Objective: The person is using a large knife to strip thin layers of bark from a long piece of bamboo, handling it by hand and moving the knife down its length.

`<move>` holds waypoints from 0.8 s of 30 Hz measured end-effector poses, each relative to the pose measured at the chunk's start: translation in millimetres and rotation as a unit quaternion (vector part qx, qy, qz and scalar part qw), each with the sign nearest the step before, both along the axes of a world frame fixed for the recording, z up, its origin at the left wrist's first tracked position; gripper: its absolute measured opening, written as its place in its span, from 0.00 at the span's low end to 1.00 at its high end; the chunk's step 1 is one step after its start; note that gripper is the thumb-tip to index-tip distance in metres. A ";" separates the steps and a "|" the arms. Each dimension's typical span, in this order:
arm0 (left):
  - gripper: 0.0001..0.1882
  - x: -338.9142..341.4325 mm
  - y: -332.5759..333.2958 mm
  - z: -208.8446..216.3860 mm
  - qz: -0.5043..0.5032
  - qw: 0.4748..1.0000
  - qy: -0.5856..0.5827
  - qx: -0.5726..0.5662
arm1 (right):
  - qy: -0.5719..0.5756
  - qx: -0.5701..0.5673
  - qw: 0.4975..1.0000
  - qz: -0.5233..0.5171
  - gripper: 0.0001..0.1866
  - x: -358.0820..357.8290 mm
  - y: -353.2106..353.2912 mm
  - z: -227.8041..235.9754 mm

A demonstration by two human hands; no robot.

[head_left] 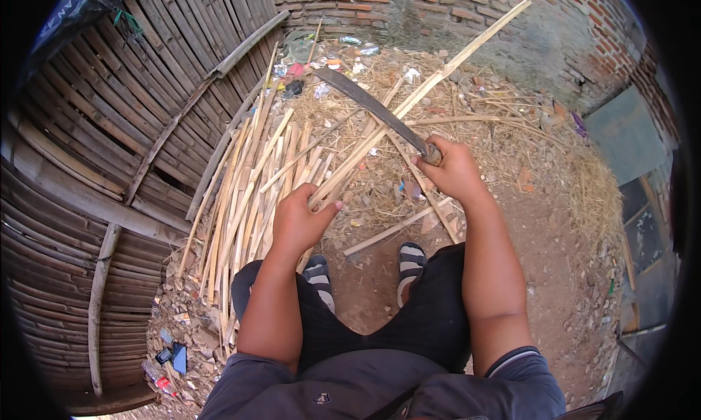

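My left hand (298, 219) is closed around the near end of a long pale bamboo strip (445, 71), which slants up and away to the far right. In my right hand (451, 166) is the handle of a machete (374, 105) with a dark, curved blade. The blade points to the far left and crosses over the strip, close to it; whether the two touch I cannot tell. Beside my left hand lies a pile of split bamboo strips (248, 201) on the ground.
A woven bamboo wall (80, 150) stands on the left, and a brick wall (453, 15) at the back. Shavings and litter (343, 59) cover the ground. A loose stick (391, 232) lies before my sandalled feet (411, 263). Grey panels (626, 139) lean at the right.
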State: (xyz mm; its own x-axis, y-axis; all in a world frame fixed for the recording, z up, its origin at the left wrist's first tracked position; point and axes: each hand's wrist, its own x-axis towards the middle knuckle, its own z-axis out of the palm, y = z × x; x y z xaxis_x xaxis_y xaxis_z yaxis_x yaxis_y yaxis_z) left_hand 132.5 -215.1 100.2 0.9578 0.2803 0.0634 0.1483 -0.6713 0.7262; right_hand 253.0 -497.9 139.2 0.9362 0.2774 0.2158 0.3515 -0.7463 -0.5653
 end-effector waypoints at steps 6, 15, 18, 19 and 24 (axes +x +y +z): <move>0.23 7.3 -1.7 -16.4 0.035 0.993 -0.107 0.047 | -0.057 -0.144 0.973 0.172 0.19 -20.4 29.5 -8.4; 0.23 8.1 -6.2 -12.2 0.085 0.977 -0.166 0.108 | -0.009 -0.066 0.992 0.106 0.18 -11.1 19.0 -8.3; 0.21 7.5 -8.0 -9.6 0.076 0.978 -0.174 0.091 | -0.062 -0.072 0.986 0.137 0.16 -17.5 31.0 -14.2; 0.21 7.5 -12.0 -8.0 0.068 0.978 -0.174 0.089 | -0.073 -0.086 0.982 0.153 0.16 -19.7 35.8 -16.1; 0.20 4.2 -10.3 -3.2 0.068 0.977 -0.165 0.113 | -0.077 -0.076 0.984 0.143 0.16 -15.6 33.2 -12.9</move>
State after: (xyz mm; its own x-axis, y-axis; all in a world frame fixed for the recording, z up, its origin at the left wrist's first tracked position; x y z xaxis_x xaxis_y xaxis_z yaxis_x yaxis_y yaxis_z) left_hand 136.7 -225.4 97.1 0.8299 0.3460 0.4376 0.0300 -0.8109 0.5844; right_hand 237.4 -464.7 126.3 0.7748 0.5649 0.2839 0.6318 -0.6767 -0.3780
